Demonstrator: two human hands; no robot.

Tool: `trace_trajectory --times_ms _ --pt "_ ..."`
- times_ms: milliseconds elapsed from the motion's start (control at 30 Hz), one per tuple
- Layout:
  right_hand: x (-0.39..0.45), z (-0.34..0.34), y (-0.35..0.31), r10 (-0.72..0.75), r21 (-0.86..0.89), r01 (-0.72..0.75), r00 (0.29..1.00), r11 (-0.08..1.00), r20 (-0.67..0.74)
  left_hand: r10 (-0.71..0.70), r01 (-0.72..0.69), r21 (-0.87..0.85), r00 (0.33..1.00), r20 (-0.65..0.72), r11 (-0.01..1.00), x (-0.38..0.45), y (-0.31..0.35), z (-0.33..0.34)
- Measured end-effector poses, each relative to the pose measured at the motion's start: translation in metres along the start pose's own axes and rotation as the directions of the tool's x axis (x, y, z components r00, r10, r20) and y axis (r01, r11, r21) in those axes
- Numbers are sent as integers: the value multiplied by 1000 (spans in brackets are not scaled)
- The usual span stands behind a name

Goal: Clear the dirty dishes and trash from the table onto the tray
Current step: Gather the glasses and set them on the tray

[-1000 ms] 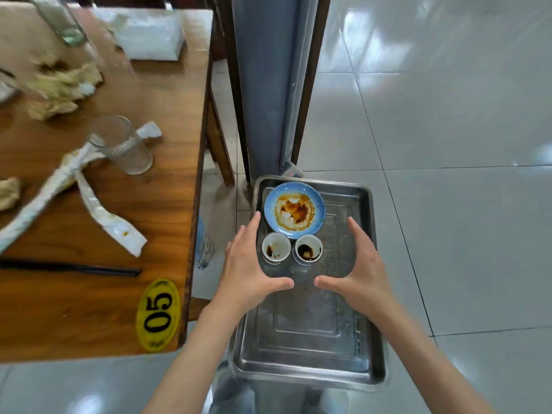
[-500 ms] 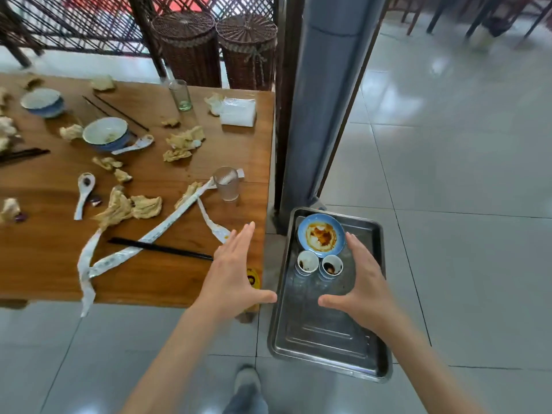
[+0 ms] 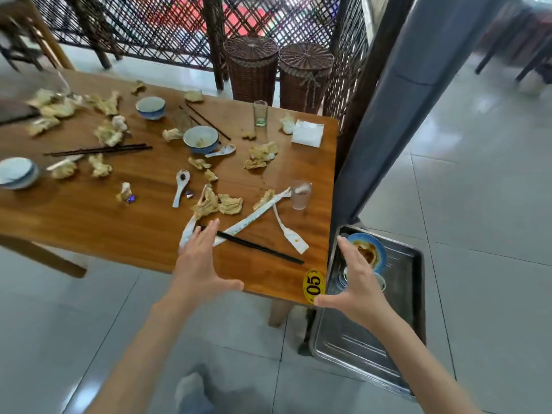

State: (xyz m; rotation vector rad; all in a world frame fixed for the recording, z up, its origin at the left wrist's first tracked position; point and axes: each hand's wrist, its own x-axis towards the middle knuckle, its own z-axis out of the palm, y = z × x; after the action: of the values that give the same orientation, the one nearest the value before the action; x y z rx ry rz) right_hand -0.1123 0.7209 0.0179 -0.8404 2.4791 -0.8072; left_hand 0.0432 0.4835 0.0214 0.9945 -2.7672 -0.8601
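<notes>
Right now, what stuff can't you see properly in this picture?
Head view only:
- Two small cups on the tray: mostly hidden behind the right hand.
- Blue plate: its near edge covered by the same hand.
- Bowl at the left edge: partly cut off.
- Far-left napkins: blurred.

L hand (image 3: 199,265) moved off tray (image 3: 415,294), now over desk (image 3: 89,222) edge by chopsticks (image 3: 260,248). R hand (image 3: 357,286) shifted to tray's left rim. View swung toward desk.
</notes>
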Motion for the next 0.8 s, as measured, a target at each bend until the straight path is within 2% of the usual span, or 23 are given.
trace_trajectory --times_ms 233,467,800 --pt "41 38 -58 27 -81 -30 999 996 -47 41 -43 32 997 58 999 42 -56 -43" --pt "82 80 -106 92 -24 -95 990 995 -102 141 -145 23 983 117 989 94 -92 -67" --pt "144 78 -104 191 -102 -211 965 972 -177 208 -216 29 963 173 976 164 -96 -63"
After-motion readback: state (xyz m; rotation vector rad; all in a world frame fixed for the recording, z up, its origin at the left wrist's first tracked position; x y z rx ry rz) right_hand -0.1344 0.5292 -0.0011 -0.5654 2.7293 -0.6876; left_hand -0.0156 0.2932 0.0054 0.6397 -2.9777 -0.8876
